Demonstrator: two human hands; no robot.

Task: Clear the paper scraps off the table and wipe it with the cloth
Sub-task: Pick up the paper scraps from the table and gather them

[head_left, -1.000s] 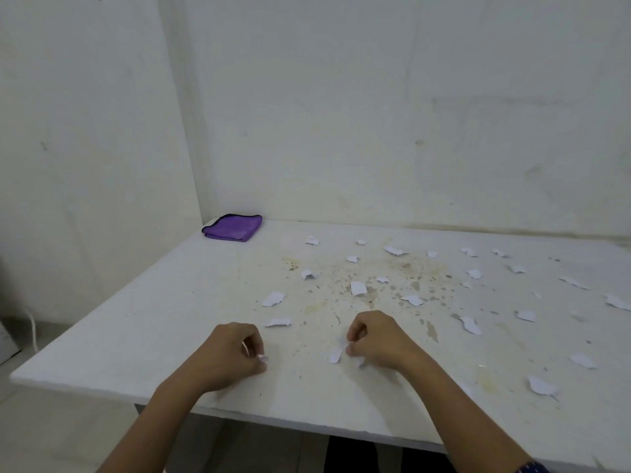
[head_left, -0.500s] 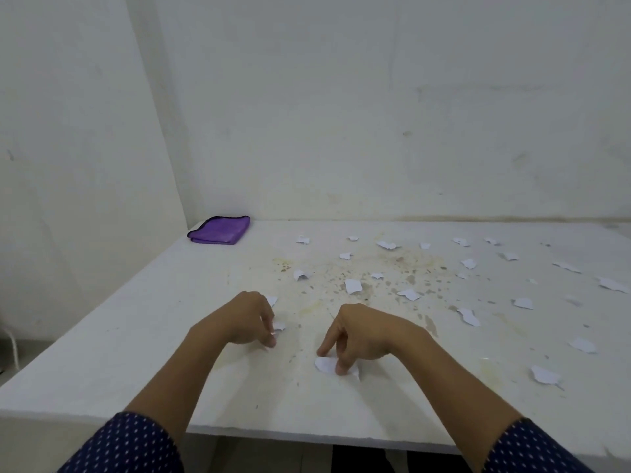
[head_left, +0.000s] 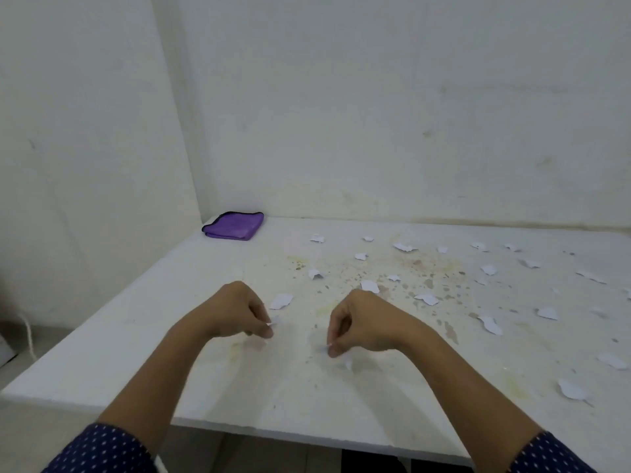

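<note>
Several torn white paper scraps (head_left: pixel 425 298) lie scattered over the stained white table (head_left: pixel 112 339), mostly in the middle and right. A folded purple cloth (head_left: pixel 235 226) sits at the far left corner against the wall. My left hand (head_left: pixel 235 312) hovers low over the near middle of the table, fingers pinched on a small scrap whose tip shows by the fingertips. My right hand (head_left: pixel 362 326) is beside it to the right, pinched on another small scrap. One larger scrap (head_left: pixel 281 301) lies just beyond my left hand.
Brown spots and yellowish stains (head_left: pixel 420 268) mark the table's middle. White walls close the back and left side. The table's front edge (head_left: pixel 259 428) runs just under my forearms, and a white cord (head_left: pixel 29 336) hangs at the far left below the table.
Both hands rose slightly off the table with scraps pinched. My right hand lifted the scrap it was pressing, and my left hand took the scrap by its fingertips.
</note>
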